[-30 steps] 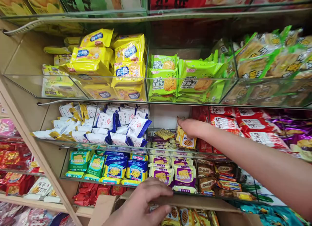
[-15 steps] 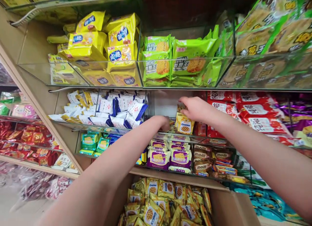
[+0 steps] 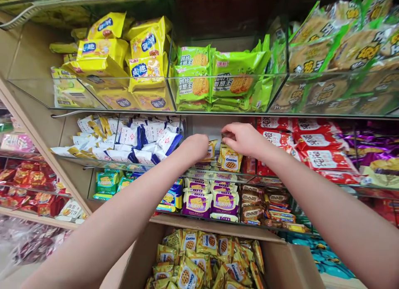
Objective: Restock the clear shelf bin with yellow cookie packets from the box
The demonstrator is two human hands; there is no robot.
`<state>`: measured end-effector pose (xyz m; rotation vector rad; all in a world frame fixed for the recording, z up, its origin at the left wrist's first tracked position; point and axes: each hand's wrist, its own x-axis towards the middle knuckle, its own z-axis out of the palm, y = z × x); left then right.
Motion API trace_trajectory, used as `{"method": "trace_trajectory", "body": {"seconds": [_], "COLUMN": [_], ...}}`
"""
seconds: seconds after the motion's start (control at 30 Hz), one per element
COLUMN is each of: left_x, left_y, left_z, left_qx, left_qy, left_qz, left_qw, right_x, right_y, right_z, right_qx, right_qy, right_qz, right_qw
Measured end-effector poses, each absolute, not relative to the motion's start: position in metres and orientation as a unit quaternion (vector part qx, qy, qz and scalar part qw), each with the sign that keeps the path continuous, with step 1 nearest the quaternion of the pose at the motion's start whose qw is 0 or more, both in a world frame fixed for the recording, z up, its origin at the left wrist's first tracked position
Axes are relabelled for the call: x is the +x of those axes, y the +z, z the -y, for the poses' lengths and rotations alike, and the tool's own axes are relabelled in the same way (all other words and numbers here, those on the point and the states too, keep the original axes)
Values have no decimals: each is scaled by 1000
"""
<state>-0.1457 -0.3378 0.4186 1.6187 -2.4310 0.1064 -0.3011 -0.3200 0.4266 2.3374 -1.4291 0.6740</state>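
My left hand (image 3: 195, 148) is closed inside the middle shelf compartment, its fingertips hidden behind the back of the hand. Out from its right side pokes a yellow cookie packet (image 3: 211, 151). My right hand (image 3: 243, 137) has its fingers curled down over the top of yellow packets in the same compartment, gripping one by its upper edge. Below those fingers, a cookie packet (image 3: 231, 159) stands upright with its printed front towards me. An open cardboard box (image 3: 301, 262) below the shelves holds many loose cookie packets (image 3: 190, 274) of the same kind.
Glass panels front the shelves, including a clear upper lip (image 3: 224, 89). White-and-blue packets (image 3: 156, 141) lie left of my hands, red packets (image 3: 324, 143) to the right. Green biscuit packs (image 3: 233, 77) sit above, purple soda biscuits (image 3: 225, 203) below.
My left hand has risen and drawn slightly back, and a cookie packet now shows beside it. My right hand stays over the upright packets. The view has shifted slightly right.
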Motion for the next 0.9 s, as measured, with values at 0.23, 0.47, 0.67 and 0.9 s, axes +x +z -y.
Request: {"method": "trace_trajectory", "body": {"seconds": [0.23,0.47,0.67,0.9], "left_x": [-138,-142,-135,-133], "left_y": [417,399,384,381], "left_z": [334,336,342,337], "left_qx": [468,375,295,224], "left_qy": [-146,-371,-515,-586], "left_qz": [810,689,598,540], "left_qw": [321,496,539,562], "right_x": [-308,-310,-305,-291], "right_y": [432,425,420,412], "right_z": [323,327,325,322], "right_qx": [836,803,768,705], "right_qy": [268,360,393,437], "right_qz": [477,441,392,397], "right_qw": [-37,-177,-320,-392]}}
